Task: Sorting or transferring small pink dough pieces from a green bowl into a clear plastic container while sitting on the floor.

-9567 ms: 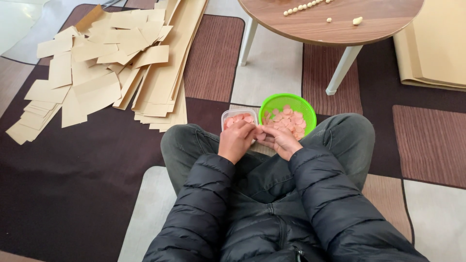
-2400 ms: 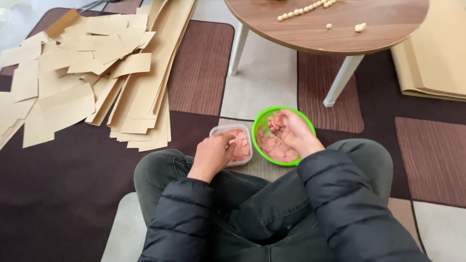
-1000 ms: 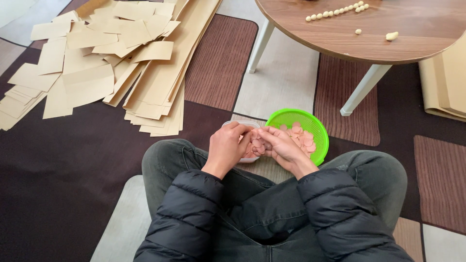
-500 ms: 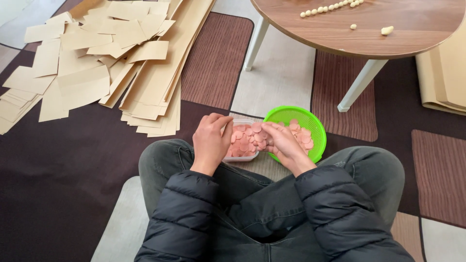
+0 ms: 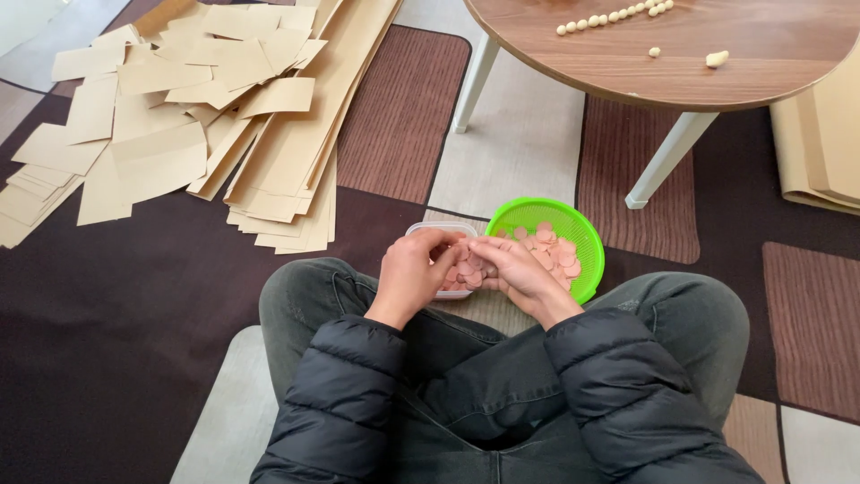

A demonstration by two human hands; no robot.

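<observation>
The left hand [image 5: 414, 273] and right hand [image 5: 517, 269], apart half a second earlier, had closed fingertip to fingertip over the clear tub [image 5: 448, 262], pinching small pink pieces [image 5: 468, 272] between them. The green bowl [image 5: 587, 235] sat just right.

Home living room, patterned carpet [image 5: 403, 116], round wooden table [image 5: 717, 45]

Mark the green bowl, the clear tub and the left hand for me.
green bowl [image 5: 587, 235], head view, on its right rim.
clear tub [image 5: 430, 229], head view, on its far rim.
left hand [image 5: 414, 273], head view, on its back.
</observation>
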